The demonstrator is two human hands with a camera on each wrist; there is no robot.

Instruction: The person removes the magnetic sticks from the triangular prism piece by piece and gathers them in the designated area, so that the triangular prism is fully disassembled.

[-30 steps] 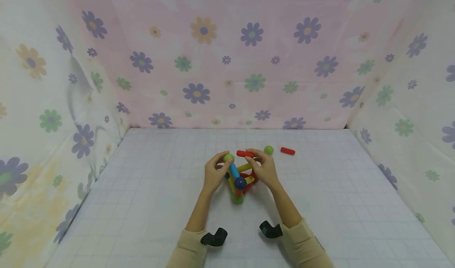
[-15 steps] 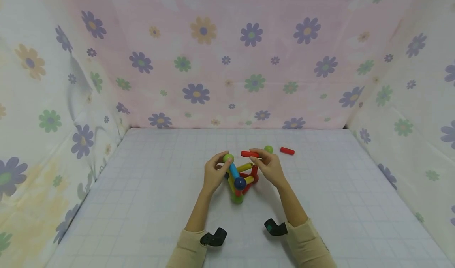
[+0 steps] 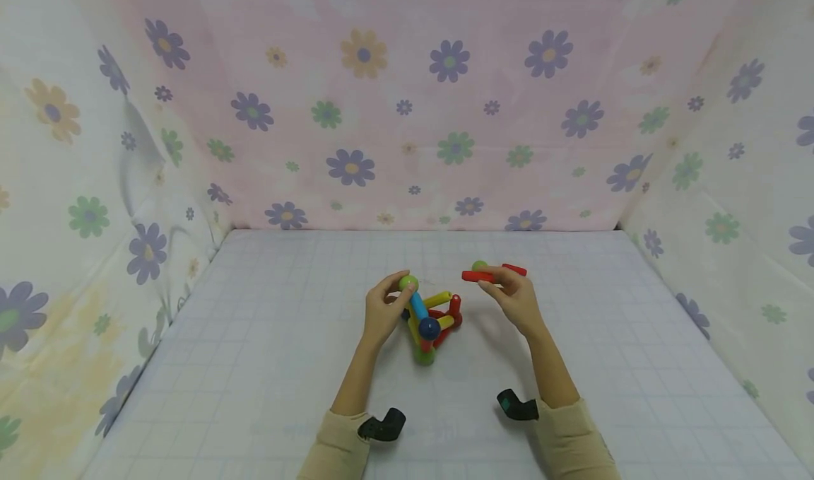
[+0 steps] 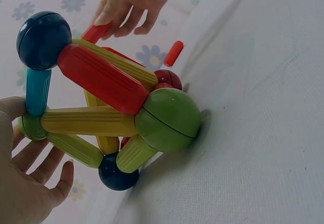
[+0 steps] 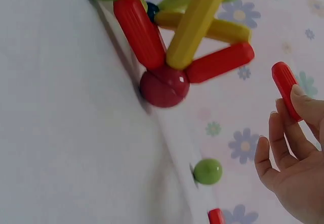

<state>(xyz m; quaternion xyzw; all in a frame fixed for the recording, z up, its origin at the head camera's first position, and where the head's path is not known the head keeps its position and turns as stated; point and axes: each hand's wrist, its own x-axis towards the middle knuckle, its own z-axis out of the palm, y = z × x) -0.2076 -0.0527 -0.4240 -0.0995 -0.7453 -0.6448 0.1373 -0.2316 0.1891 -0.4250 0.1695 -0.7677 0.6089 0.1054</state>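
Note:
A structure of coloured rods and balls stands on the table, with a dark blue ball at its near upper corner. My left hand pinches the light green ball at its upper far corner, where a light blue rod joins. My right hand holds a loose red rod between thumb and fingers, apart from the structure and to its right. In the right wrist view, a dark red ball at the base bears a red rod whose other end is free.
Behind my right hand a loose green ball and a second loose red rod lie on the white table. Flowered cloth walls rise at the back and both sides.
My right hand has moved right with the red rod, away from the structure, uncovering the upright red rod on the dark red ball. My left hand stays on the green ball.

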